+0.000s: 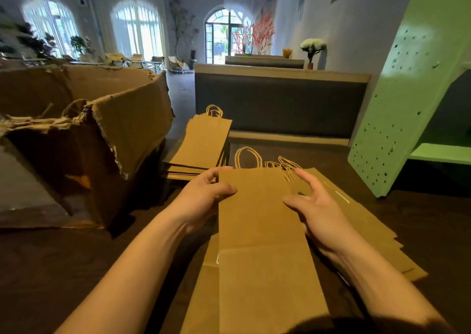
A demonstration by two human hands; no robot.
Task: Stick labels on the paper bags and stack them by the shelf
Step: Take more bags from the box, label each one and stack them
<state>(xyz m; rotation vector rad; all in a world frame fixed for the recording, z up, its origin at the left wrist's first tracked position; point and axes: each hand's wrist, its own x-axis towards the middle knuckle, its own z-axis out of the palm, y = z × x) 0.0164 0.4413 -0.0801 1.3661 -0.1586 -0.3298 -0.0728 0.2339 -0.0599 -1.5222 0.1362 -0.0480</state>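
Both hands are set at the far end of the top paper bag [265, 244]: its left edge is pinched by the left hand [201, 196], thumb on top, while the right hand [318, 211] is spread, fingers relaxed, over its right corner. The bag is laid flat on a fanned pile of bags [362, 226] on the dark table [51, 270]. A torn cardboard box [102, 134] is crowded in at left, with a bag stack [204, 147] just beyond the left hand; bare tabletop is left between the pile and the green pegboard shelf [397, 104], far right. Plain brown paper, a crease across the near part and twisted handles [248, 157] are seen.
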